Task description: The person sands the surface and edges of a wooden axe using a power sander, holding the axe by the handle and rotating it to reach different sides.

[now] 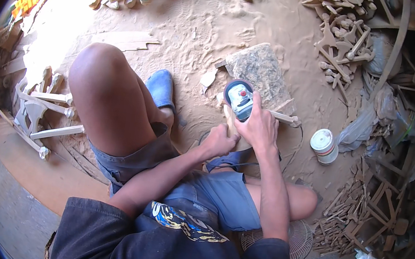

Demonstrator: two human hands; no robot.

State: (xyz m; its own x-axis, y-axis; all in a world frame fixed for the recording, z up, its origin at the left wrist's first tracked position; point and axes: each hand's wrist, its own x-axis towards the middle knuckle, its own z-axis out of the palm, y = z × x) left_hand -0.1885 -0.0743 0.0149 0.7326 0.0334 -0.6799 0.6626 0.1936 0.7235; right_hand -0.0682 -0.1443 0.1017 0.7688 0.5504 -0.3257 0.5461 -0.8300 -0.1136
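My right hand [260,128] is wrapped around the body of an angle grinder [242,102] with a round dark disc at its far end. Closed around a pale wooden piece [229,119], my left hand [220,142] sits just below and left of the grinder. The disc is close to the far end of that piece; whether they touch I cannot tell. A pale wooden rod with a knobbed end [286,119] sticks out to the right behind my right hand; whether it belongs to the held piece is hidden. Beyond the grinder lies a rough grey stone slab [259,66].
A white lidded tub [323,146] stands to the right, near a thin cord. Carved wooden parts are heaped at far right [345,43] and left [36,108]. Wood scraps [352,219] lie lower right, near a round fan grille [301,242]. Dust covers the floor [198,35].
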